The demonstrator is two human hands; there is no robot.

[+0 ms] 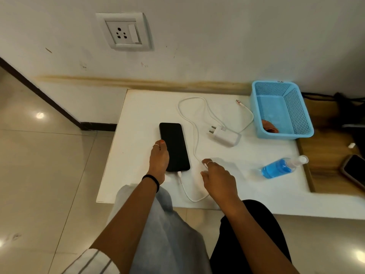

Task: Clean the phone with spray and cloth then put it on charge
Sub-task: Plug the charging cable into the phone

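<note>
Phone near table's left edge, left hand gripping it; right hand pinches cable.

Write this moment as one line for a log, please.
left hand holds phone | cable in phone | right hand at cable | adapter unplugged | wall socket free
</note>
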